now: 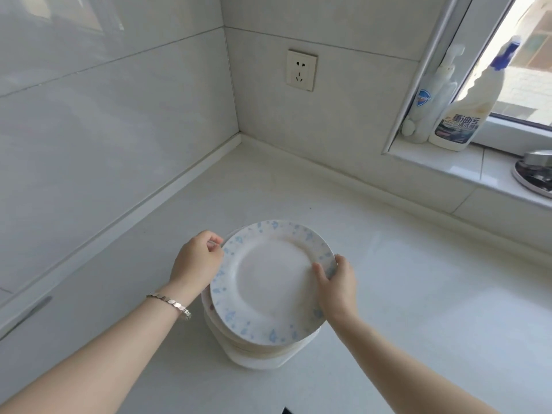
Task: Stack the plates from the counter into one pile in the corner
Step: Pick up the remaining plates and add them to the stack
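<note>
While the left hand (198, 258) and right hand (337, 286) grip opposite rims of the gathered pile of plates (268, 282), the corner (254, 162) beyond it remains bare, so placing is left.

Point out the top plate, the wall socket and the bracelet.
top plate (273, 280): head view, on its plain white centre.
wall socket (301, 70): head view, on the middle of its faceplate.
bracelet (170, 304): head view, on the silver links across the left wrist.
</note>
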Tool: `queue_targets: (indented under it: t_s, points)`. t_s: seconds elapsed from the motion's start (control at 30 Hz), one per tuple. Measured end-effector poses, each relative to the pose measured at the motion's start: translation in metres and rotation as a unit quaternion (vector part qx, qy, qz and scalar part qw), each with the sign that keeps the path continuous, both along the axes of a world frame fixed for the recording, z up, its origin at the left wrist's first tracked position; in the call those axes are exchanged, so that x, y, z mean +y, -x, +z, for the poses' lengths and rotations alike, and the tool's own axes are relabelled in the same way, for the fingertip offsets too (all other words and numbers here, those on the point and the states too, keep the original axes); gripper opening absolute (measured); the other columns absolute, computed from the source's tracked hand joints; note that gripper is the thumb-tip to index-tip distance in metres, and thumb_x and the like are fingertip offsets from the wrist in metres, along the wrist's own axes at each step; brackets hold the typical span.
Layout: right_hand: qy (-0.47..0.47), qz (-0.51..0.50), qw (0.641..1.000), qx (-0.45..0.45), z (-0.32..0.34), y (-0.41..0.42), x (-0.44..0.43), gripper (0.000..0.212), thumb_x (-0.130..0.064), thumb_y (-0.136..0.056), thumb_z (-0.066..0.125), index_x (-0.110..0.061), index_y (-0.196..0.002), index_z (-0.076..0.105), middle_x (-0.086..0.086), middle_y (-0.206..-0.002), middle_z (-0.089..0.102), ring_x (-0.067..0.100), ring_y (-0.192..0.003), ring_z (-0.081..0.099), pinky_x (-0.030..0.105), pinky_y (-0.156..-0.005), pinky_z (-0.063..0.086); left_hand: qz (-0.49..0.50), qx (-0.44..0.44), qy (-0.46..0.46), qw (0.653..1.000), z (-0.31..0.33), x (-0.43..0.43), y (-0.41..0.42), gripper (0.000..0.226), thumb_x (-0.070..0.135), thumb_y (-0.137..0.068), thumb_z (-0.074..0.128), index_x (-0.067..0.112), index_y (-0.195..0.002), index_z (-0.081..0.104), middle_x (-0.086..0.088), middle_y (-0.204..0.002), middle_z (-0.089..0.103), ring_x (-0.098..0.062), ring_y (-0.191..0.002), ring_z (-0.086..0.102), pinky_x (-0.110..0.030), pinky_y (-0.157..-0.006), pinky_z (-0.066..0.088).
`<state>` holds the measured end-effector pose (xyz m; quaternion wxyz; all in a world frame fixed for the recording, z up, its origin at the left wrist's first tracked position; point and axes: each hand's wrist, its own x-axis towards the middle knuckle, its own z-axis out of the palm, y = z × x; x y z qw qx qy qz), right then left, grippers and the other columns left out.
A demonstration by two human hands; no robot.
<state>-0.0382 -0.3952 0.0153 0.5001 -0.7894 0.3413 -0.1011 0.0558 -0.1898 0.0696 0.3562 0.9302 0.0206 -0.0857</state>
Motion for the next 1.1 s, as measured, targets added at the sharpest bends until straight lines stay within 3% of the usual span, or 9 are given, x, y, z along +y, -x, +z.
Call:
queue_targets:
  t_s: [0.1, 0.23, 0.37, 0.43, 0.57, 0.7, 0.8, 0.9, 1.1]
  points:
    - [-0.015, 0.030, 0.999, 0.002, -0.001, -0.003, 0.014, 0.049, -0.018, -0.093, 0.051, -0.005, -0.138, 0.037, 0.010, -0.138, 0.046, 0.024, -0.130, 0.041, 0.031, -0.109, 0.031, 0.003, -0.005, 0.005, 1.000, 0.001, -0.001, 0.000, 0.020, 0.008, -0.086, 0.043, 0.021, -0.089, 0.058, -0.006, -0.097, 0.068, -0.028, -0.087, 0.065, -0.039, -0.078, 0.054]
    - [0.014, 0.072, 0.997, 0.030, -0.005, -0.005, 0.019, 0.057, -0.020, -0.095, 0.046, -0.007, -0.145, 0.023, 0.011, -0.147, 0.035, 0.023, -0.137, 0.033, 0.027, -0.109, 0.025, -0.006, 0.000, 0.008, 1.000, -0.002, -0.002, 0.002, 0.021, 0.009, -0.086, 0.042, 0.022, -0.089, 0.057, -0.005, -0.096, 0.067, -0.028, -0.085, 0.065, -0.033, -0.067, 0.049]
    - [0.067, 0.105, 0.990, 0.070, -0.006, -0.004, 0.008, 0.051, -0.031, -0.094, 0.046, -0.012, -0.139, 0.030, 0.009, -0.139, 0.045, 0.026, -0.122, 0.049, 0.032, -0.092, 0.041, -0.024, 0.002, 0.012, 1.000, -0.005, -0.006, 0.006, 0.020, 0.009, -0.086, 0.042, 0.022, -0.088, 0.057, -0.004, -0.095, 0.067, -0.028, -0.086, 0.065, -0.035, -0.069, 0.050]
    - [0.092, 0.137, 0.981, 0.100, -0.002, -0.005, -0.001, 0.050, -0.036, -0.093, 0.047, -0.013, -0.136, 0.033, 0.009, -0.132, 0.050, 0.028, -0.114, 0.054, 0.031, -0.080, 0.040, -0.037, -0.003, 0.012, 0.999, -0.007, -0.013, 0.009, 0.020, 0.009, -0.086, 0.043, 0.022, -0.089, 0.057, -0.005, -0.096, 0.067, -0.028, -0.086, 0.066, -0.034, -0.070, 0.050]
    - [0.077, 0.197, 0.970, 0.118, 0.009, 0.004, -0.029, 0.046, -0.046, -0.094, 0.041, -0.015, -0.128, 0.046, 0.005, -0.121, 0.062, 0.024, -0.108, 0.059, 0.029, -0.077, 0.044, -0.096, -0.019, 0.006, 0.995, -0.011, -0.042, 0.014, 0.021, 0.008, -0.088, 0.044, 0.019, -0.095, 0.060, -0.004, -0.099, 0.068, -0.027, -0.086, 0.064, -0.031, -0.073, 0.048]
    - [0.109, 0.175, 0.960, 0.192, 0.010, 0.039, -0.076, 0.033, -0.037, -0.095, 0.041, -0.014, -0.109, 0.061, 0.004, -0.107, 0.068, 0.024, -0.099, 0.063, 0.026, -0.073, 0.044, -0.187, -0.030, -0.008, 0.982, -0.015, -0.092, 0.027, 0.021, 0.012, -0.089, 0.047, 0.017, -0.102, 0.062, 0.000, -0.096, 0.065, -0.022, -0.084, 0.058, -0.026, -0.075, 0.044]
    - [0.113, 0.191, 0.931, 0.291, 0.006, 0.080, -0.115, 0.029, -0.033, -0.092, 0.048, -0.016, -0.111, 0.062, 0.005, -0.115, 0.065, 0.023, -0.103, 0.061, 0.026, -0.081, 0.045, -0.274, -0.008, -0.034, 0.961, -0.018, -0.141, 0.048, 0.019, 0.017, -0.090, 0.047, 0.017, -0.102, 0.062, 0.003, -0.088, 0.061, -0.024, -0.093, 0.061, -0.028, -0.080, 0.046]
    - [0.113, 0.198, 0.907, 0.355, 0.005, 0.128, -0.153, 0.033, -0.035, -0.091, 0.049, -0.017, -0.117, 0.060, 0.004, -0.122, 0.062, 0.022, -0.111, 0.058, 0.025, -0.086, 0.043, -0.372, 0.031, -0.076, 0.925, -0.024, -0.192, 0.080, 0.019, 0.021, -0.090, 0.046, 0.016, -0.098, 0.062, -0.003, -0.097, 0.068, -0.026, -0.096, 0.062, -0.029, -0.082, 0.047]
    - [0.047, 0.091, 0.929, 0.357, 0.005, 0.238, -0.231, 0.033, -0.034, -0.091, 0.049, -0.015, -0.117, 0.059, 0.006, -0.120, 0.064, 0.023, -0.108, 0.060, 0.026, -0.085, 0.044, -0.492, 0.045, -0.139, 0.858, -0.036, -0.300, 0.168, 0.018, 0.021, -0.088, 0.042, 0.020, -0.091, 0.060, -0.004, -0.102, 0.068, -0.027, -0.096, 0.062, -0.030, -0.078, 0.047]
